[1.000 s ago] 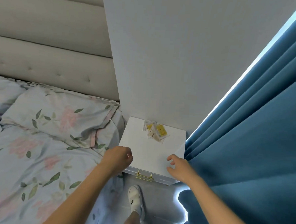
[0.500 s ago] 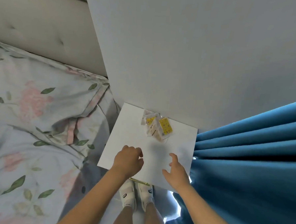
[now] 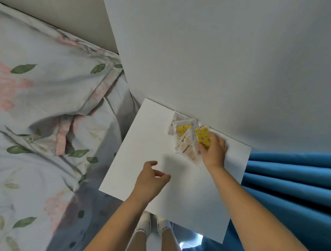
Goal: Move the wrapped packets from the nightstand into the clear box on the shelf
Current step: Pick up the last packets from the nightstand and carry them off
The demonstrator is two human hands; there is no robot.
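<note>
On the nightstand (image 3: 150, 143), the right hand (image 3: 214, 151) grips a yellow packet (image 3: 203, 137), long axis running toward the wall.

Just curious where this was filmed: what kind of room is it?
Most likely a bedroom: a bed with a flowered pillow, a white nightstand beside it, and blue curtains.

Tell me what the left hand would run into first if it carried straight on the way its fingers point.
Probably the wrapped packets. The left hand hovers over the nightstand, holding nothing, fingers aimed up and right toward the pile, where the right hand is on the right-hand yellow packet. Its height is unclear, so it might pass above.
</note>
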